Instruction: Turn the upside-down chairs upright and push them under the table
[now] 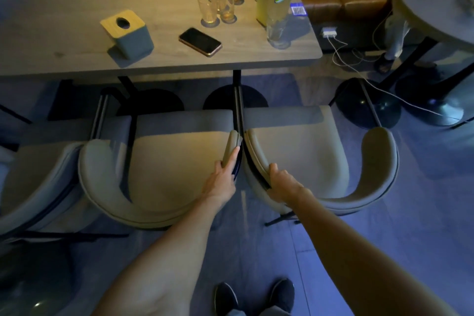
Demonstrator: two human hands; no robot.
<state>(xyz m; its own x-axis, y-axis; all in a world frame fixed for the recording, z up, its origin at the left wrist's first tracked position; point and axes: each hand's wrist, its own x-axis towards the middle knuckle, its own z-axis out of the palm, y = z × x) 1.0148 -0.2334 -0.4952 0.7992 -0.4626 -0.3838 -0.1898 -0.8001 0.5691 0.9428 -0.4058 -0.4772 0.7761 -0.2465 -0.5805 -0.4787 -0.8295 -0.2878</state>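
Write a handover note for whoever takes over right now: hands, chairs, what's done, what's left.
Left hand: grips the right armrest of the middle chair, forefinger laid along it.
Right hand: grips the left armrest of the right chair.
Chairs: the left chair, middle chair and right chair stand side by side facing the table.
Done: all three chairs in view are upright.
Left: probably push the middle and right chairs further in. Their backs and armrests stand out from the table edge. How far the seats reach under it cannot be told.
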